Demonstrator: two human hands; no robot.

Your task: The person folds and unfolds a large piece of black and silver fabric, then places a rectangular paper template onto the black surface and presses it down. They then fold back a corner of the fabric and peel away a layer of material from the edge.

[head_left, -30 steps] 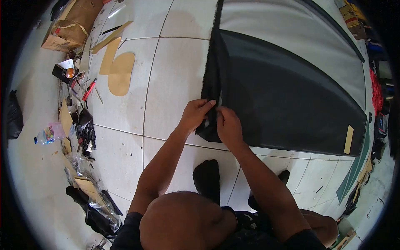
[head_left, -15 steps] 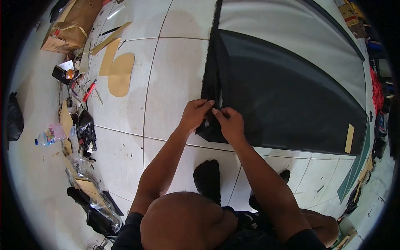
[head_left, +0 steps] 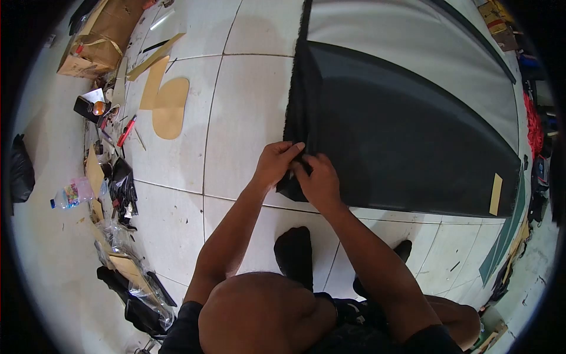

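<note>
A large black sheet lies on the tiled floor, with a grey section beyond its curved seam. Along its left side runs a darker, folded edge with a fuzzy border. My left hand pinches this edge near the lower left corner. Close beside it, my right hand is at the same folded edge with its fingers bent; the fingertips are blurred and partly hidden, so what they hold cannot be made out.
Tan pattern pieces, a red cutter and a cardboard box lie at the left. A plastic bottle is near the left wall. A tan strip rests on the sheet's right end.
My right hand has shifted slightly left, closer to my left hand, and its fingers have moved down along the folded edge. My left hand stays in place.
</note>
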